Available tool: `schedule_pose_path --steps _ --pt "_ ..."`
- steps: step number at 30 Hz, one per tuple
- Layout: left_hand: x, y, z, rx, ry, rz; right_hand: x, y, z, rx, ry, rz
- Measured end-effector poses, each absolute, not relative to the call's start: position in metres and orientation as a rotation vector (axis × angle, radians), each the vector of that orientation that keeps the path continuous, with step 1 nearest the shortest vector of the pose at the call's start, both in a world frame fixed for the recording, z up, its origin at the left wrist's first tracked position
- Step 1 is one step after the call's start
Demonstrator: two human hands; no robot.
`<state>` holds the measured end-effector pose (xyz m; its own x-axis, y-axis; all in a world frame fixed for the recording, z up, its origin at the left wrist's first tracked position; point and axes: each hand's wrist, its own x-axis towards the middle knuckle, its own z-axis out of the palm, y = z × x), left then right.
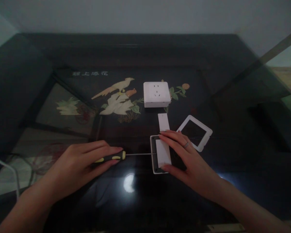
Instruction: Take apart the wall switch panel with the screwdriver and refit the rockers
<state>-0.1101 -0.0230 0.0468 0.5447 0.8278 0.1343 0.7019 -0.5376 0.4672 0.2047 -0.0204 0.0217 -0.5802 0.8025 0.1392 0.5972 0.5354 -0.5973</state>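
My left hand (89, 160) is closed around the black and yellow handle of a screwdriver (116, 156). Its thin shaft points right, and the tip meets the left edge of a white rocker plate on a wall switch (163, 155). The switch has a dark frame inside a white rim. My right hand (183, 152) grips the switch from the right, fingers on its top edge and thumb at the lower edge; its right side is hidden under the hand. A loose white rectangular plate (163, 121) lies just above the fingertips. Beside the hand rests a white square frame (205, 139).
Further back, a white wall socket (157, 94) on its box lies face up. The dark glossy tabletop (126, 210) shows a bird-and-flower picture and strong reflections. At the far left is a pale cable or bent tube (13, 170). A pale wall stands behind.
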Motion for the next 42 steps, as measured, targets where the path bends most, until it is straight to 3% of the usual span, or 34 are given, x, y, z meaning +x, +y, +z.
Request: schedule_pose_path --steps 16,29,42 --pt "-0.106 -0.034 0.047 2.770 1.234 0.576 0.204 -0.020 0.022 -1.145 -2.356 0.717" --pt "-0.103 -0.013 0.032 2.320 1.258 0.305 0.206 -0.020 0.019 -1.127 -2.338 0.722" --pt "-0.093 -0.009 0.015 2.318 1.163 0.351 0.212 -0.016 0.013 -1.036 -2.323 0.759"
